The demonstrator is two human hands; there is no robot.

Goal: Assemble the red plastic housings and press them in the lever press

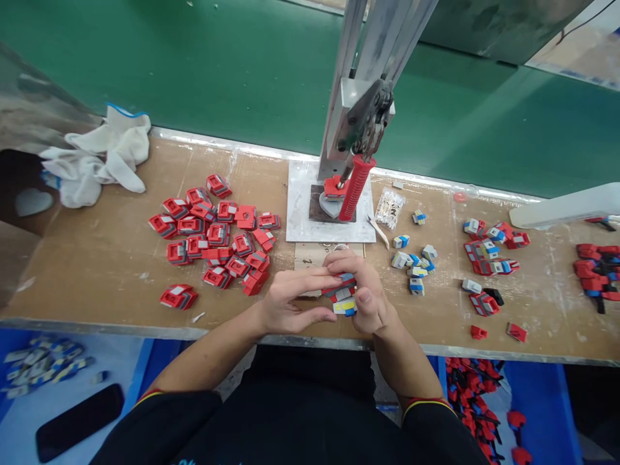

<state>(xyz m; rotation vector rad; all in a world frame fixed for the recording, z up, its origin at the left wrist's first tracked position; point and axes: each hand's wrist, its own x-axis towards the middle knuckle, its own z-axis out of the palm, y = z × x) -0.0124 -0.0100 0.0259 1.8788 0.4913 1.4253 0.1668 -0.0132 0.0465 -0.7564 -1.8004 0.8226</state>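
Fingers of the right hand (365, 294) curl around a small stack of red, grey and blue pieces (343, 294), gripping it, while the left hand (290, 300) pinches the stack's near-left side between extended fingers and thumb; how many pieces it holds is hard to tell, since the fingers cover much of it. Both hands hover just above the front edge of the wooden bench (97, 258), with a bare strip of board directly beneath them. Just beyond the fingertips stands a small press on a white base plate (303, 213), its red handle (356, 187) angled down toward the hands. Left of the fingers lies a heap of red parts (217, 236), near but not touching; right of them sit scattered grey-and-blue clips (411, 261), with open board between. Farther left, white cloth gloves (99, 161) rest near the bench's back edge, along the green conveyor belt (217, 64).
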